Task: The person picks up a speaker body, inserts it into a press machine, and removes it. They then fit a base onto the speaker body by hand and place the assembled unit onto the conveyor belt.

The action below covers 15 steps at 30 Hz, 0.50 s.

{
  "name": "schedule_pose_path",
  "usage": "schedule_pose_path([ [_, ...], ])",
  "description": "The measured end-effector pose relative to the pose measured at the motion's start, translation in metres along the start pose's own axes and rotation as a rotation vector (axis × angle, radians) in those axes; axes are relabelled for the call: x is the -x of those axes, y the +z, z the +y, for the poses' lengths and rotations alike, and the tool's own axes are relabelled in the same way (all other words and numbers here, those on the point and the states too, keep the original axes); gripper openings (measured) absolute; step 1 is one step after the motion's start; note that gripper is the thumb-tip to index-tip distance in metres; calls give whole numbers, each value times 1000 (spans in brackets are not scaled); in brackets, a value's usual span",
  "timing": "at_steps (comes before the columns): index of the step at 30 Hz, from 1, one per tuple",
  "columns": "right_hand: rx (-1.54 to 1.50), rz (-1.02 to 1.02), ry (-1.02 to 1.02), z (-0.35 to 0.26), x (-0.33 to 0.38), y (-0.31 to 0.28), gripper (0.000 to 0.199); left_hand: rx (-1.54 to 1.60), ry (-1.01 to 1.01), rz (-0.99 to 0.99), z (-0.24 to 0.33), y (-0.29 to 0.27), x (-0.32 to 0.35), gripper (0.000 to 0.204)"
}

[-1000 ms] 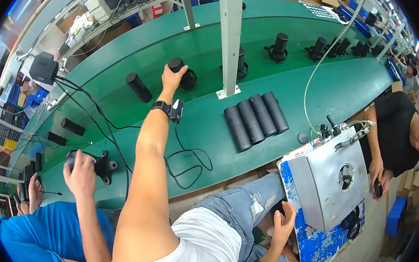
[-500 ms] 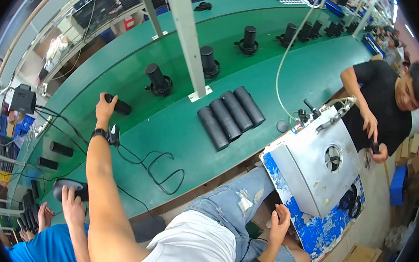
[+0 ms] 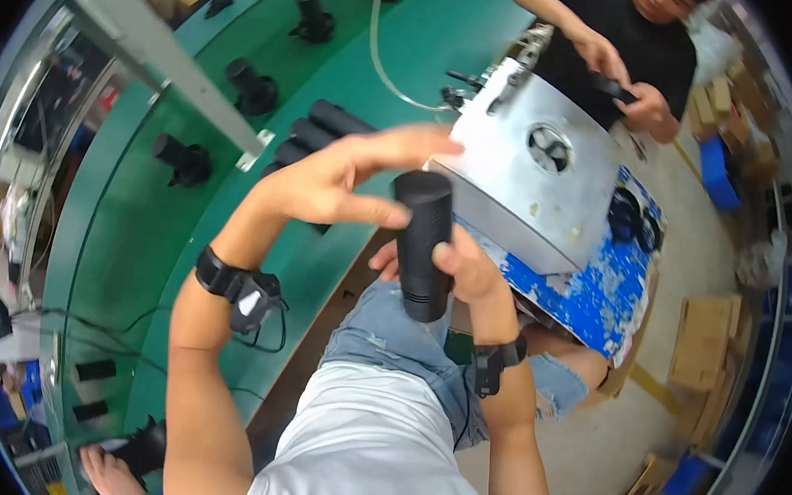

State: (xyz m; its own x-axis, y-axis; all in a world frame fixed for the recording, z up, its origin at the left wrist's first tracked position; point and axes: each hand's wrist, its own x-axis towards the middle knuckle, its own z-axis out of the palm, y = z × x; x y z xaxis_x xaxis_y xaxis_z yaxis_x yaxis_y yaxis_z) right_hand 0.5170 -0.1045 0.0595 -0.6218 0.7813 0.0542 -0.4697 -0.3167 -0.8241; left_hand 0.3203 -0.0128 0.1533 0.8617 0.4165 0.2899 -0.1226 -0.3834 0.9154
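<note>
The green workbench (image 3: 440, 37), the largest body shown, sweeps from the top of the frame down to the lower left, its farther ends cut off. The silver metal box (image 3: 531, 184), right of centre, bears a round opening with dark blades; beneath it shows a blue board (image 3: 587, 300) with worn, flaking paint. My left hand (image 3: 327, 182), left of centre, is spread, thumb well apart from the fingers. It holds nothing; its thumb tip meets the outline of the black cylinder (image 3: 422, 250), but I cannot tell whether it touches. Motion blurs the fingertips, which lie across the box's near corner.

The cylinder stands nearly upright at the centre of the frame, its top leaning slightly left. It is matt black, with a broad flat upper end, a finely textured wall and narrow rings near the slimmer lower end. My right hand (image 3: 475, 270) is closed around its middle, thumb on the front and fingers behind, where the tube hides most of them; its far side is likewise concealed. Similar lying cylinders (image 3: 297, 142), upper left of centre, are partly covered by my left hand. Smallest is a dark object (image 3: 613, 88) in a co-worker's hands, upper right, too indistinct to identify.
</note>
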Motion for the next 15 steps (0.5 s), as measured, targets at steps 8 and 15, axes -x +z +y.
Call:
schedule_pose_path([
  [8,-265,440,-676,-30,57,-22,66,421,-254,231,-51,111,-15,79],
  [15,-74,677,-804,-16,102,-7,72,334,-154,211,-72,177,-24,60],
])
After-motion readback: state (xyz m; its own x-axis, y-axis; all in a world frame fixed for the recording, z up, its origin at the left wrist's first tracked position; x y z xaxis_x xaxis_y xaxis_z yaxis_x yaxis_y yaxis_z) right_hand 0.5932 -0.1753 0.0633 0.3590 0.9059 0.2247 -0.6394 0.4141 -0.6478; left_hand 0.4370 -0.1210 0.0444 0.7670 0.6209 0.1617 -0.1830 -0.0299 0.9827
